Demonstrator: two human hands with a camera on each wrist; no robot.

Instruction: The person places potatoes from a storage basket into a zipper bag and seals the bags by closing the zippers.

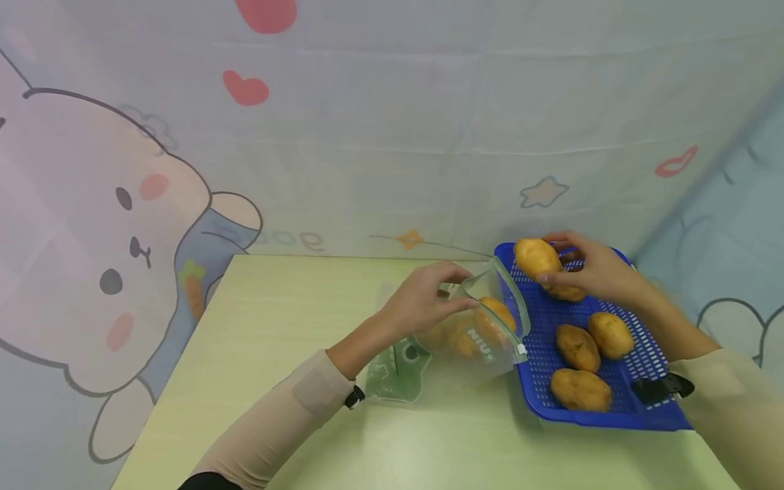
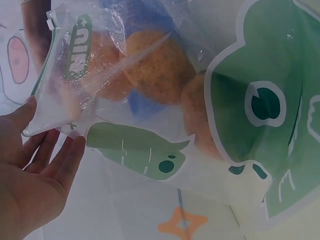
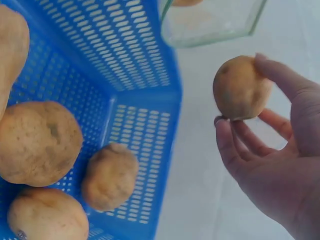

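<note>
From the head view I am seeing my right hand [image 1: 588, 272] gripping a potato [image 1: 536, 257] over the far corner of the blue basket [image 1: 612, 408], which is sitting at the right edge of the desk [image 1: 257, 327]. My left hand [image 1: 422, 299] is pinching the mouth of the clear zip bag [image 1: 471, 337] just beside the basket; the desk's left half is offering open room. One loose potato [image 1: 566, 292] is lying partly hidden under my right hand.

In the left wrist view, my fingers [image 2: 30, 115] are holding the bag's corner open, and potatoes inside [image 2: 157, 67] are blurring behind the film and a green print.

In the right wrist view, thumb and fingertips [image 3: 225, 135] are clasping the round, tan, speckled potato [image 3: 240, 87] beyond the basket's rim [image 3: 172, 95]; potatoes in the basket are being cut off by the frame.
</note>
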